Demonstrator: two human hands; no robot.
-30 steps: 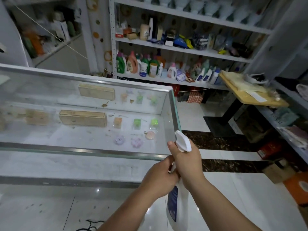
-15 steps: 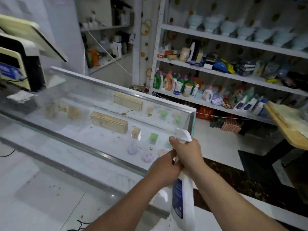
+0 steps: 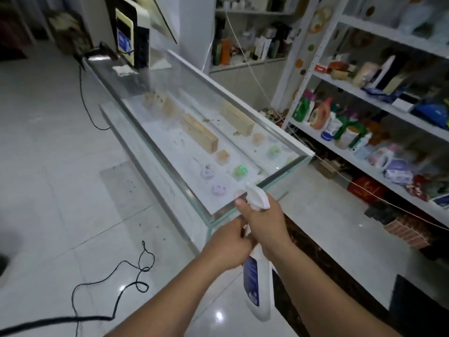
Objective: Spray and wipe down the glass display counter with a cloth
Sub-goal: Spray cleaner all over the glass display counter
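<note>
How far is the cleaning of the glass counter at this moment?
Done: nothing visible; the glass counter looks hazy. In hand: right hand and left hand grip the spray bottle at its near corner. Left: spraying and wiping; a whitish cloth, perhaps, lies at the far end.

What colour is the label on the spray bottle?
Dark blue label on the white spray bottle, seen best in the head view.

One glass bench (image 3: 230, 96) runs up the middle of the frame. Under its top I count two long wooden boxes (image 3: 199, 135) (image 3: 237, 117), two smaller wooden blocks (image 3: 151, 100) (image 3: 168, 107), two purple pieces (image 3: 207, 172) (image 3: 220, 189), two green pieces (image 3: 240, 171) (image 3: 273, 150) and two peach pieces (image 3: 223, 156) (image 3: 258, 138). There is one white cloth (image 3: 124, 69) at upper left. Lower centre shows two hands, left hand (image 3: 228, 249) and right hand (image 3: 264, 222), and one spray bottle (image 3: 255, 288). One black cable (image 3: 116, 268) is at lower left.
</note>
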